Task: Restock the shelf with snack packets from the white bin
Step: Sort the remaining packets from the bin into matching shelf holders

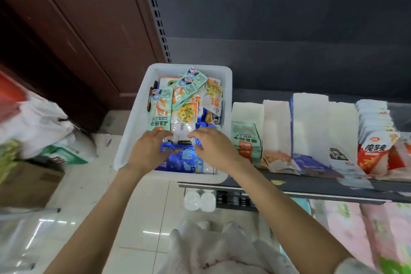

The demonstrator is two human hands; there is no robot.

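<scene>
A white rectangular plastic bin (133, 118) is filled with mint-green foil snack packets (160, 111) printed in orange, and glossy blue foil packets (181, 159). A red-and-white printed pouch (374, 152) is shown on the dark grey metal shelf (311, 181).

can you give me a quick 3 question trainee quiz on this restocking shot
1. True or false: both hands are inside the white bin.
2. Which side of the bin do the shelf's upright packet rows stand on? A) left B) right
3. Fill in: the packet under the wrists is ____ in colour.

Key
1. True: left hand and right hand reach among the packets.
2. B
3. Blue, the blue packet.
</scene>
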